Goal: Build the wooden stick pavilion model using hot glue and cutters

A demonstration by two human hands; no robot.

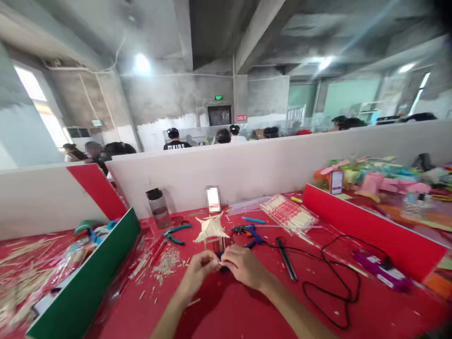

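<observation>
Bare hands (202,267) (243,267), seemingly slim bare forearms (180,294) (286,299).

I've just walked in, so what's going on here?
A person is working at a red table, left hand and right hand close together; what they hold, if anything, is too hidden to tell. Just beyond stands a small roofed model of pale sticks. A blue glue gun lies to its right, green-handled pliers to its left, and short stick pieces are scattered nearer the person.
</observation>
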